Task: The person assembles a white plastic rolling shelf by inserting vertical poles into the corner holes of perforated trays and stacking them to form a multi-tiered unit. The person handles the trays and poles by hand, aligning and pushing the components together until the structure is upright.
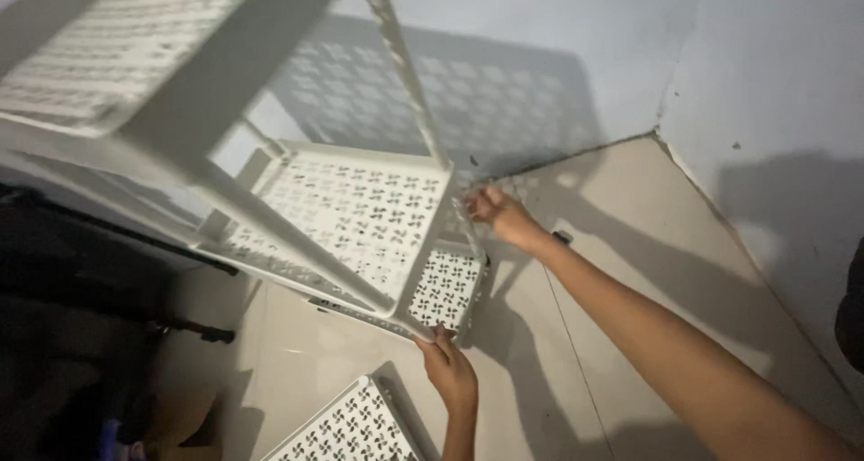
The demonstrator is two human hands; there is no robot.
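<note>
White perforated shelf rack (351,218) stands on tiled floor (621,245) in wall corner. My left hand (447,368) grips front edge of lowest shelf (445,287); my right hand (500,214) pinches rear post (472,230). Loose shelf panel (346,429) lies near.

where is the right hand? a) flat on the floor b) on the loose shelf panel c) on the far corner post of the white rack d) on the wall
c: the right hand grips the rack at its far corner post, while the left hand holds the near lower corner.
</note>
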